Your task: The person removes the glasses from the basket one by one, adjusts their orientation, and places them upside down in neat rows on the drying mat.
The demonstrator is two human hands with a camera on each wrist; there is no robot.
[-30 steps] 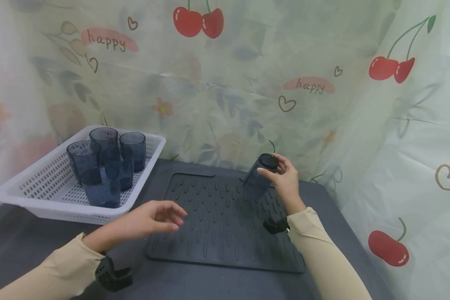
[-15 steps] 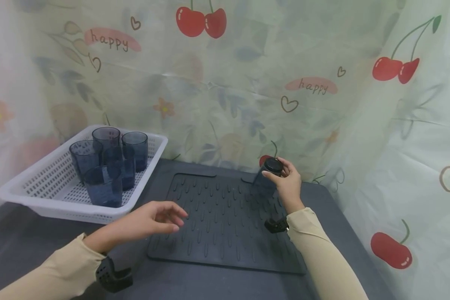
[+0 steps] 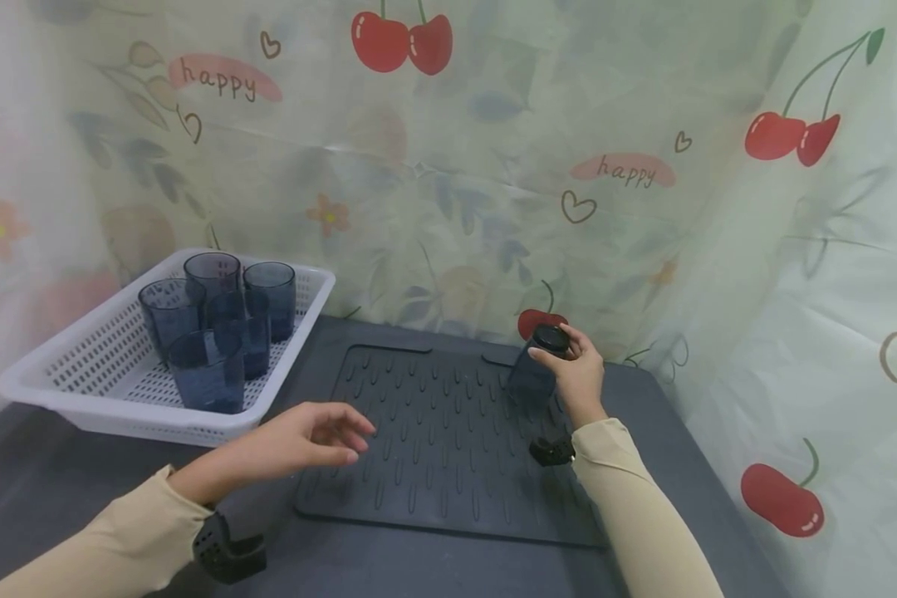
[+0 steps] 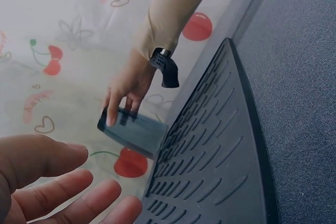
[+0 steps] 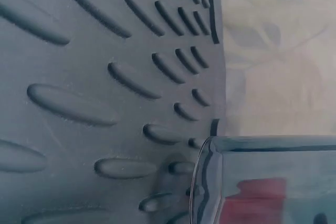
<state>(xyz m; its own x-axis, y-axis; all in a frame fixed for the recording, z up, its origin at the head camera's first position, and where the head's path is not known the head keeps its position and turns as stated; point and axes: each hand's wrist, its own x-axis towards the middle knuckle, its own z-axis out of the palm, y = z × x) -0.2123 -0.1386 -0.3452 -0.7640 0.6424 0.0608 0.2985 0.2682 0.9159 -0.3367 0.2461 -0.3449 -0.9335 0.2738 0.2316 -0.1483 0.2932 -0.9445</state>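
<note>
My right hand (image 3: pixel 581 380) pinches a blue-tinted drinking glass (image 3: pixel 532 378) by its dark base, thumb on the near side. The glass is upside down and slightly tilted, mouth downward, over the far right part of a dark ridged drying mat (image 3: pixel 433 490). Its rim (image 5: pixel 198 187) is at the mat's surface in the right wrist view; whether it touches all round I cannot tell. My left hand (image 3: pixel 299 440) hovers over the mat's left edge, fingers loosely bent and holding nothing. In the left wrist view its fingers (image 4: pixel 86 198) are spread apart from the thumb.
A white perforated plastic basket (image 3: pixel 112 422) stands on the left of the grey table (image 3: pixel 389 565). Several similar glasses (image 3: pixel 208 378) stand in it, mouths up. Behind hangs a patterned curtain (image 3: pixel 448 149) with cherries, which also runs along the right side.
My right hand has moved the glass down and a little to the right, and it stands closer to upright than before. The left hand has stayed in place.
</note>
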